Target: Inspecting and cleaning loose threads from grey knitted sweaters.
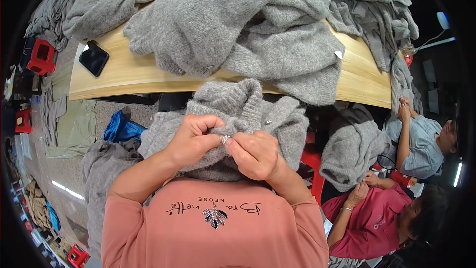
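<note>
A grey knitted sweater [218,98] lies bunched in my lap, against the table's front edge. Over it my two hands meet with their fingertips together. Between them shows a small sparkling silver button [225,139]. My left hand [193,139] is closed in a pinch at the button's left side, with knit fabric by its fingers. Thumb and finger of my right hand [255,155] pinch the button from the right. Another shiny button [268,122] sits on the sweater beyond my right hand. Any needle or thread is too small to make out.
Grey sweaters [198,20] are heaped on the wooden table [116,82], with a black phone [93,58] at its left. A red stool [312,161] stands at my right. Two co-workers sit there, one in a red shirt [372,218], one in grey [421,144]. A blue cloth [122,127] lies left.
</note>
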Action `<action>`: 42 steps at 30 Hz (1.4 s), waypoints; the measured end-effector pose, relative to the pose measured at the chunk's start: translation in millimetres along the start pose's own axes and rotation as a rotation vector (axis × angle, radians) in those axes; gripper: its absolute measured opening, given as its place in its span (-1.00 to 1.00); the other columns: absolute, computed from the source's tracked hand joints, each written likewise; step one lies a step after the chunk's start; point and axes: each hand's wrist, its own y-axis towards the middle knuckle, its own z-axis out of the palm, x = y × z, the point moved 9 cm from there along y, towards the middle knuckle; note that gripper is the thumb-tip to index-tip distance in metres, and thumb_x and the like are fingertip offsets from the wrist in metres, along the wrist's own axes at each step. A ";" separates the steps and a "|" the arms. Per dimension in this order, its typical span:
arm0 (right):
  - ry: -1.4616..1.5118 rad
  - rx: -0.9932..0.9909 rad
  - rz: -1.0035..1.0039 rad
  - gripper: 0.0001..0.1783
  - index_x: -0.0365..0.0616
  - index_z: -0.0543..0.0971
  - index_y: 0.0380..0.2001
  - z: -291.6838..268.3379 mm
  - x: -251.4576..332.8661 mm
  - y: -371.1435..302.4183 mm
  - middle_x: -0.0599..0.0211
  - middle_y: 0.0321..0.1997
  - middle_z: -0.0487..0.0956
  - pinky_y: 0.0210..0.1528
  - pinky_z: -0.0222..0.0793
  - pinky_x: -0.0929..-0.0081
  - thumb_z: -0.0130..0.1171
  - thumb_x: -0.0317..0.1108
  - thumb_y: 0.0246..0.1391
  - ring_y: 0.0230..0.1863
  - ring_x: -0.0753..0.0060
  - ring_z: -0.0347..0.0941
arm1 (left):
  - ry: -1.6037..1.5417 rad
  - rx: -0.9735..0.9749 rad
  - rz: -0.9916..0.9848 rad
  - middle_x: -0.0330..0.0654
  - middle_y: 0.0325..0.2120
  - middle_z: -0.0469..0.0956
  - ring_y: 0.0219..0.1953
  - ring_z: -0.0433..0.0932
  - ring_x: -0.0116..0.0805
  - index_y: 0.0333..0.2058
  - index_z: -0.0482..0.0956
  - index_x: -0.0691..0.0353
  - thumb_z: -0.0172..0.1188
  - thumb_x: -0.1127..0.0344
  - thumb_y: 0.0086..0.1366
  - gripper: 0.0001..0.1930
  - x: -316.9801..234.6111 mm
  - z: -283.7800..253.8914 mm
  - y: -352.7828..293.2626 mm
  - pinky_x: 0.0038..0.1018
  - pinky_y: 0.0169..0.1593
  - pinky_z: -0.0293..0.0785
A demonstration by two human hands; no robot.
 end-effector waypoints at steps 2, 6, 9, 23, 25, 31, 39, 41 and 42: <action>-0.019 0.009 -0.012 -0.78 -0.29 0.47 -0.48 2.3 0.6 -0.5 0.24 -0.51 0.47 -0.72 0.10 0.66 0.14 -0.57 -0.36 -0.68 0.54 0.32 | -0.085 0.029 -0.047 -0.30 -0.53 0.49 -0.53 0.36 -0.68 -0.45 0.49 0.36 0.06 0.57 0.01 -0.92 8.7 -1.0 -0.2 -0.70 -0.53 0.24; -0.018 0.010 0.029 -0.75 -0.28 0.46 -0.49 5.5 -4.0 -0.8 0.27 -0.55 0.45 -0.72 0.10 0.64 0.14 -0.62 -0.41 -0.68 0.52 0.33 | -0.244 -0.004 -0.037 -0.39 -0.64 0.43 -0.66 0.25 -0.77 -0.41 0.49 0.33 0.08 0.49 0.09 -0.93 20.8 -4.3 3.3 -0.77 -0.63 0.10; -0.010 0.001 0.016 -0.75 -0.29 0.46 -0.49 6.7 -3.5 -0.9 0.28 -0.55 0.45 -0.72 0.11 0.65 0.13 -0.61 -0.43 -0.69 0.52 0.32 | -0.300 -0.040 -0.029 -0.41 -0.65 0.43 -0.69 0.22 -0.78 -0.42 0.49 0.33 0.07 0.48 0.10 -0.93 25.6 -6.5 4.8 -0.78 -0.65 0.07; 0.142 0.067 0.119 -0.85 -0.26 0.41 -0.57 25.2 -31.2 6.1 0.12 -0.39 0.45 -0.65 0.30 0.51 0.10 -0.59 -0.37 -0.59 0.32 0.40 | 0.111 -0.237 0.294 -0.43 -0.64 0.38 -0.60 0.23 -0.76 -0.49 0.47 0.30 0.21 0.56 -0.03 -0.89 -2.6 -27.9 -2.4 -0.76 -0.58 0.16; 0.212 0.118 0.106 -0.86 -0.26 0.40 -0.59 32.2 -33.4 3.8 0.08 -0.37 0.44 -0.64 0.32 0.50 0.10 -0.59 -0.36 -0.57 0.28 0.41 | 0.157 -0.241 0.322 -0.43 -0.64 0.39 -0.60 0.24 -0.75 -0.50 0.48 0.30 0.22 0.56 -0.03 -0.90 -3.2 -30.2 -2.8 -0.75 -0.58 0.17; 0.318 0.097 0.201 -0.71 -0.26 0.39 -0.43 39.9 -42.8 -9.2 0.15 -0.42 0.44 -0.61 0.35 0.48 0.03 -0.66 -0.39 -0.53 0.25 0.43 | 0.081 -0.217 0.215 -0.40 -0.62 0.45 -0.58 0.28 -0.73 -0.50 0.52 0.31 0.21 0.55 -0.02 -0.93 8.2 -31.4 -0.7 -0.75 -0.54 0.20; 0.229 0.154 0.383 -0.61 -0.29 0.39 -0.41 52.7 -59.2 -17.3 0.17 -0.54 0.41 -0.64 0.26 0.44 -0.05 -0.71 -0.51 -0.60 0.21 0.39 | 0.178 -0.325 0.243 -0.36 -0.62 0.47 -0.55 0.31 -0.71 -0.47 0.53 0.32 0.18 0.55 0.01 -0.94 6.9 -39.6 1.2 -0.71 -0.51 0.24; 0.193 0.133 0.338 -0.64 -0.29 0.39 -0.44 52.7 -56.8 -17.6 0.20 -0.60 0.37 -0.67 0.23 0.43 -0.05 -0.71 -0.51 -0.64 0.22 0.35 | 0.174 -0.322 0.262 -0.36 -0.62 0.47 -0.55 0.31 -0.71 -0.46 0.54 0.32 0.18 0.55 0.02 -0.94 6.3 -39.3 2.2 -0.71 -0.51 0.25; 0.157 0.110 0.315 -0.67 -0.29 0.40 -0.47 51.4 -55.5 -17.6 0.22 -0.65 0.34 -0.69 0.20 0.43 -0.04 -0.70 -0.51 -0.68 0.23 0.32 | 0.206 -0.341 0.266 -0.35 -0.62 0.48 -0.55 0.31 -0.71 -0.46 0.54 0.31 0.17 0.55 0.02 -0.94 5.8 -40.5 2.0 -0.71 -0.51 0.25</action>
